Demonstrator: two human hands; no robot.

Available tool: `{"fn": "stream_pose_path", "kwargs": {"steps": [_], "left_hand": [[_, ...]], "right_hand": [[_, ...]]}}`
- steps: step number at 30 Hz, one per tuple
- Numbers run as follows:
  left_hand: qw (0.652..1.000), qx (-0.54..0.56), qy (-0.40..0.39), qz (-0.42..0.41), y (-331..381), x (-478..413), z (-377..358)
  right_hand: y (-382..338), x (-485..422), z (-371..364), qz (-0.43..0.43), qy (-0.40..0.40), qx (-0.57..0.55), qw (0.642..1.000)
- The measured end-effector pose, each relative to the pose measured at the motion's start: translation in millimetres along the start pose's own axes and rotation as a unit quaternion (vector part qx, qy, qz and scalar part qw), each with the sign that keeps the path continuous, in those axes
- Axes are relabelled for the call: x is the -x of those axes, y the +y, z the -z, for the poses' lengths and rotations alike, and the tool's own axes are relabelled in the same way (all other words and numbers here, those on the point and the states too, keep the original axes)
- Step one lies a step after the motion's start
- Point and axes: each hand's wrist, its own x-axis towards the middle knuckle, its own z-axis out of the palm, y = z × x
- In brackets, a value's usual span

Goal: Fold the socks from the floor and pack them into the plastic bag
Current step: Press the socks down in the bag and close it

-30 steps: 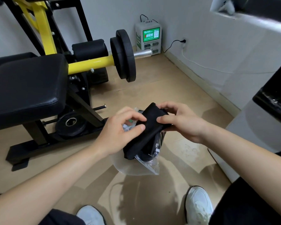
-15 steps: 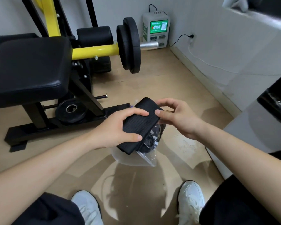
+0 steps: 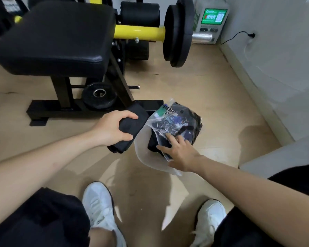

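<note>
R hand (image 3: pixel 181 155) off sock (image 3: pixel 132 126), onto bag (image 3: pixel 144 155); contents unclear

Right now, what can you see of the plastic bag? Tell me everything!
The plastic bag is clear, shiny and crinkly, lying on the tan floor. Dark fabric fills it, and a green-and-white label shows at its far end. Spread fingers of the right hand rest on it. The left hand grips a folded black sock right beside it.
</note>
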Motion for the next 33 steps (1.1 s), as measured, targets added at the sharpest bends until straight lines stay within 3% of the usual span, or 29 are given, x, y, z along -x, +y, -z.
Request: {"fn": "stream_pose_path", "kwargs": {"steps": [7, 10, 13, 17, 22, 29, 33], "left_hand": [[0.996, 0.076, -0.045, -0.008, -26, 18, -6], [0.996, 0.071, -0.048, 0.005, -32, 19, -5], [0.995, 0.065, -0.071, 0.001, -32, 20, -6], [0.992, 0.046, -0.119, -0.009, -24, 23, -12], [0.989, 0.034, -0.143, -0.032, -9, 27, -29], [0.984, -0.002, -0.176, -0.033, -4, 32, -41], [0.983, -0.012, -0.179, -0.027, -7, 33, -44]], "right_hand": [[1, -43, -6, -0.008, -0.071, 0.015, 0.997], [0, -44, -5, -0.012, -0.054, 0.006, 0.998], [5, -43, 0, -0.030, -0.005, -0.052, 0.998], [25, -41, 17, -0.094, 0.120, -0.142, 0.978], [47, -38, 20, -0.111, 0.167, -0.153, 0.968], [48, -37, 21, -0.104, 0.125, -0.043, 0.986], [34, -36, 13, -0.055, 0.025, 0.055, 0.997]]}}
